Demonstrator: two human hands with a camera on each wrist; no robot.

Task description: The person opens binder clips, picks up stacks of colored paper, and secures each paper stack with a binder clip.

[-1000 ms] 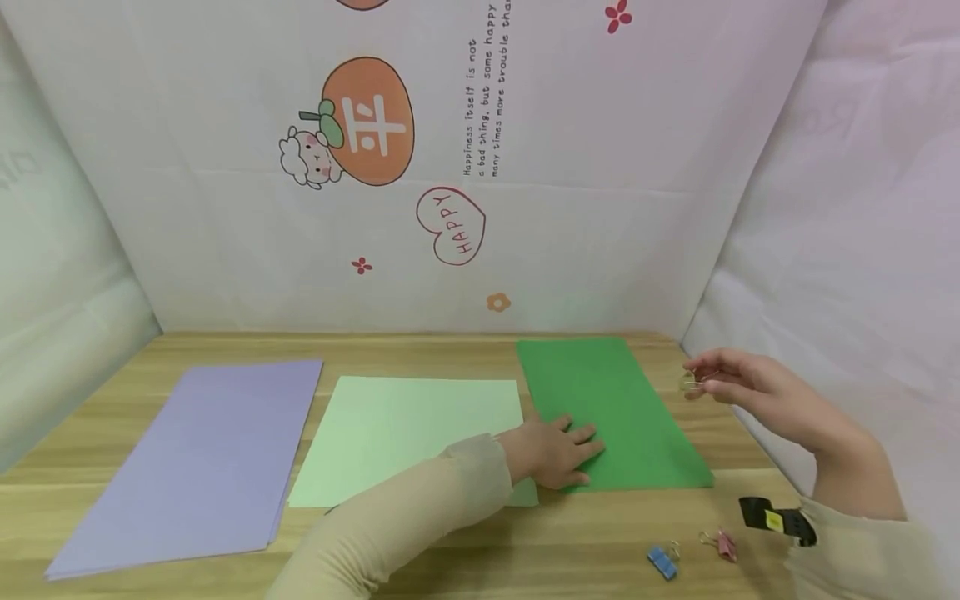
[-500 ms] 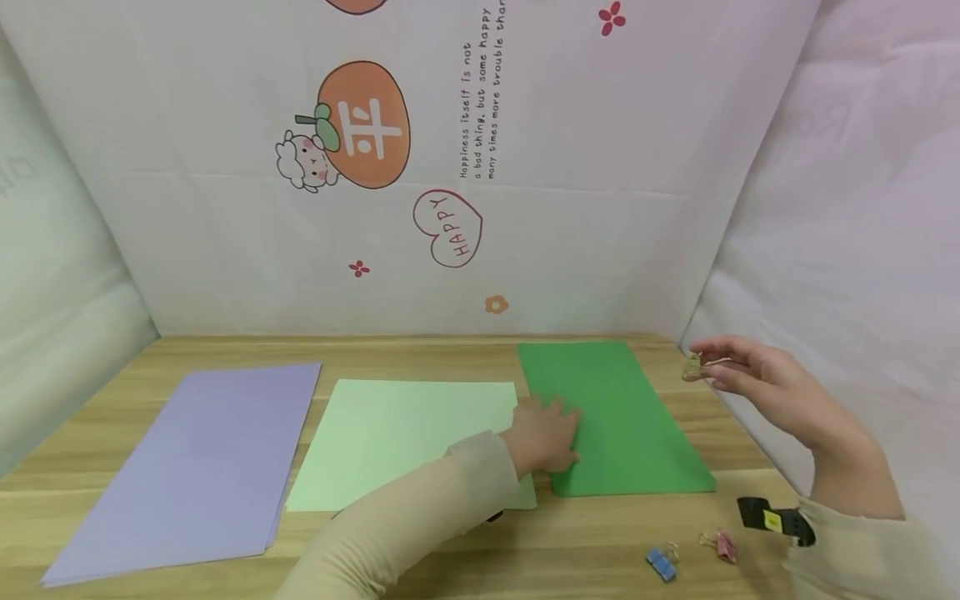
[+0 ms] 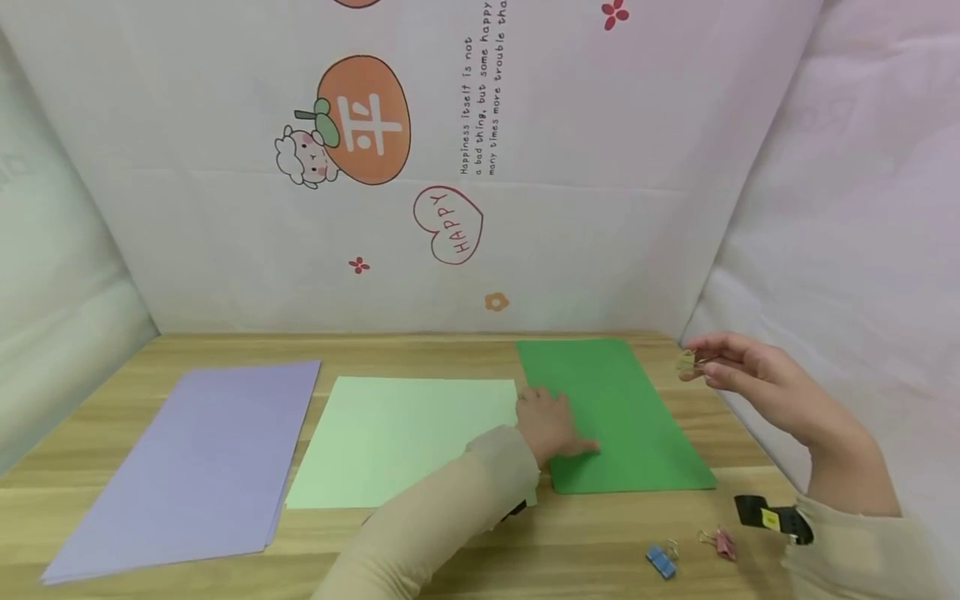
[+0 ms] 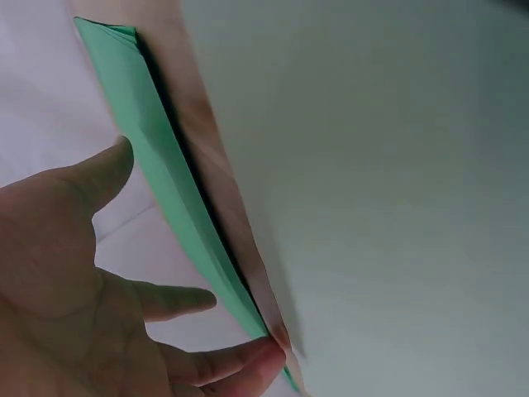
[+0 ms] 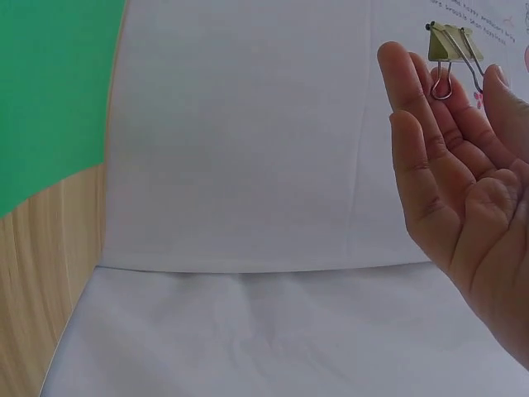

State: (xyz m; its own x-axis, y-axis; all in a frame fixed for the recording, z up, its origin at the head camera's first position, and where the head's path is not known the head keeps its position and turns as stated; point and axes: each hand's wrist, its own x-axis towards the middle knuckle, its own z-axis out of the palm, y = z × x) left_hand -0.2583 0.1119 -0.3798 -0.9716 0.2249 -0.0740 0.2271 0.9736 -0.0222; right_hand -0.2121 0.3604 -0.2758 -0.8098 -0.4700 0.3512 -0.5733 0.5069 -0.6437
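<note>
My left hand [image 3: 546, 427] is at the left edge of the green paper [image 3: 622, 417], its thumb stretched over the sheet. In the left wrist view its spread, mostly straight fingers [image 4: 186, 302] reach that long edge, the fingertips right at it. My right hand [image 3: 772, 387], raised beyond the paper's right side, pinches a yellow binder clip [image 3: 686, 361] by its wire handles. Seen from the right wrist, the clip [image 5: 455, 45] sits above the fingertips with its handles toward the hand. Light green paper [image 3: 405, 437] lies flat under my left forearm.
A stack of purple paper [image 3: 195, 467] lies on the left of the wooden table [image 3: 420, 354]. Near the front right are a blue binder clip [image 3: 662, 561] and a pink binder clip [image 3: 724, 544]. White printed cloth [image 3: 600, 233] encloses the back and sides.
My left hand has slid from lying spread on the green paper to its left edge, the thumb now pointing right. The right hand has risen slightly, still holding the yellow binder clip.
</note>
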